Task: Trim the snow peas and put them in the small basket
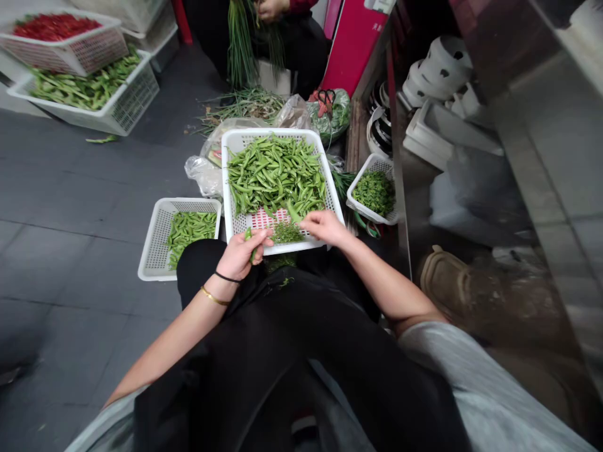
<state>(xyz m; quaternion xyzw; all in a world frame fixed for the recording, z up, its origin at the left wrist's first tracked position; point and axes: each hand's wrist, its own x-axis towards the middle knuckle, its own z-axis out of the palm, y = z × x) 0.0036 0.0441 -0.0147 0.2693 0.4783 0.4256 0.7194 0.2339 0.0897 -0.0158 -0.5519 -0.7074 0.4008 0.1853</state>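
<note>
A white plastic basket (229, 182) heaped with green pea pods (273, 172) rests on my knees. My left hand (242, 253) is closed round a single green pod (248, 235) at the basket's near edge. Over the near right corner, my right hand (326, 227) pinches another pod from the heap. A small pile of stringy green trimmings (286, 233) lies between the two hands. A bracelet and a dark band sit on my left wrist.
A smaller white basket (153, 251) with a few pods stands on the floor at left, another (362, 177) with chopped greens at right. Far-left trays hold pods (82, 88) and red chillies (54, 26). Another person's hand (270, 9) holds long green stalks. A steel counter runs along the right.
</note>
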